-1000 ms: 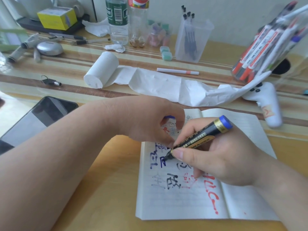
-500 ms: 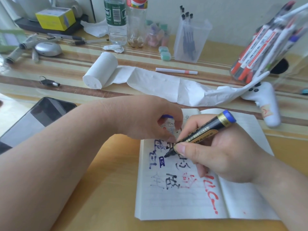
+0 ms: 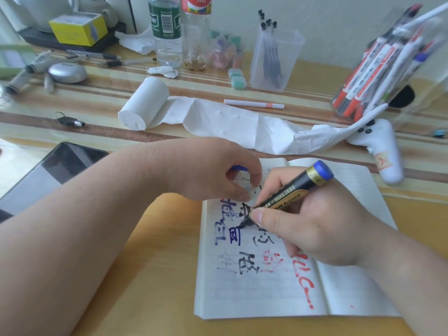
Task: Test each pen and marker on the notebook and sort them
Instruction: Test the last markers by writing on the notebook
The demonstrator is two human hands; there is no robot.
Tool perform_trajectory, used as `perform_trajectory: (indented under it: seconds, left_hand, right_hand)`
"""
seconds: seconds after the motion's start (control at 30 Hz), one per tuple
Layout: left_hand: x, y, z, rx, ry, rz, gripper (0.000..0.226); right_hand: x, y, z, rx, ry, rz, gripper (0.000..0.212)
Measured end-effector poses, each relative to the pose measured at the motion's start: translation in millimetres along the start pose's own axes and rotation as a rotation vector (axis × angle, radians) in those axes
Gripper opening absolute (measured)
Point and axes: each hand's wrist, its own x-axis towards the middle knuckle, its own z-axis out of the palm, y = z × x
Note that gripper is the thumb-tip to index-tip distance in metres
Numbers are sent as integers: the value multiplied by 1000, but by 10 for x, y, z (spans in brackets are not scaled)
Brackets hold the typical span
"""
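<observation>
The wooden desk [image 3: 155,275] is filling the view, and the open notebook [image 3: 261,294] is lying on it at 5 o'clock from the centre, its left page carrying blue, black and red test marks. A dark phone [image 3: 53,170] is resting at 9 o'clock, and a tissue roll [image 3: 145,103] is trailing a loose strip across the desk from 11 o'clock toward 2 o'clock.

The left hand [image 3: 208,170] is resting on the notebook's upper left corner, its fingers curling closed around a small blue piece [image 3: 238,168]. The right hand [image 3: 315,229], at 4 o'clock from the left one, is gripping a black marker [image 3: 291,190] between thumb and fingers, tip pressing on the left page and blue end pointing toward 2 o'clock.

A clear jar of markers [image 3: 378,69] is leaning at 2 o'clock. A clear cup [image 3: 276,59] holding dark pens is standing at 1 o'clock, and a white pen [image 3: 253,103] is lying just below it at 6 o'clock.
</observation>
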Motion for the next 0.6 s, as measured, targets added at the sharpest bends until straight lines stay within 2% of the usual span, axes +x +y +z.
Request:
perform_trajectory:
  seconds: [0.13,0.33,0.6]
  left_hand:
    - [-5,4,0,-4,4,5,22]
    - [-11,7,2,-3,-5,-2,23]
    - [-7,6,4,-19,-1,10,22]
  right_hand:
    - [9,2,23,-35,22,4,18]
    - [11,-19,-14,-76,-79,-22,13]
    - [1,40,12,-29,-9,-60,14]
